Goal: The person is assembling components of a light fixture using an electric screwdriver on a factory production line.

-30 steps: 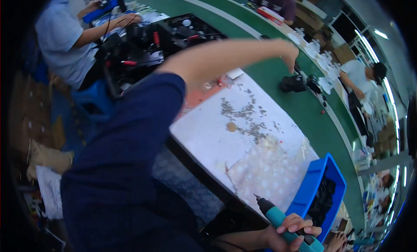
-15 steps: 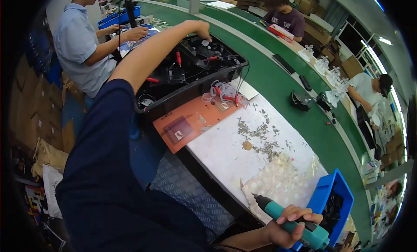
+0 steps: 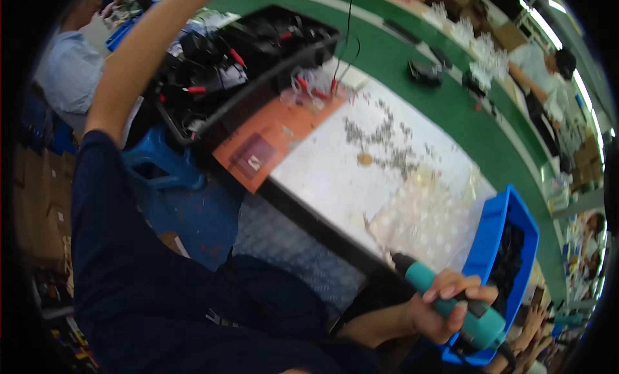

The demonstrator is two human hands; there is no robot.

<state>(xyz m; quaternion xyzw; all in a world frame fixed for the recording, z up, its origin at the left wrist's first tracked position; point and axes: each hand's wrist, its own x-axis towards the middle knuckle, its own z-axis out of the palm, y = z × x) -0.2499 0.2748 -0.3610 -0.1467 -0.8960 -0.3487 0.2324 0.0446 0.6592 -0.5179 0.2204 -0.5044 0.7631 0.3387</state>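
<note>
In my right hand (image 3: 445, 303) is a teal electric screwdriver (image 3: 420, 276), its black tip angled toward the front edge of the white work surface (image 3: 316, 197). My left forearm (image 3: 138, 55) reaches past the upper edge, so the left hand is out of sight. Beside that arm stands a black crate (image 3: 229, 106) with dark parts, wires and red connectors. Loose small screws (image 3: 387, 142) lie scattered over the white surface around a tan disc (image 3: 365, 159). A pale, spotted sheet (image 3: 419, 213) lies just beyond the screwdriver.
At the right stands a blue bin (image 3: 485, 235) with black parts. An orange sheet (image 3: 258, 142) and a bundle of clear tubing (image 3: 308, 84) lie by the crate. A blue stool (image 3: 161, 158) is at the left. Other people work across the green bench (image 3: 387, 58) and at far left.
My left hand has gone from above the crate to beyond the upper edge. My view has shifted. A thin black wire now rises to the upper edge. The right hand still grips the screwdriver.
</note>
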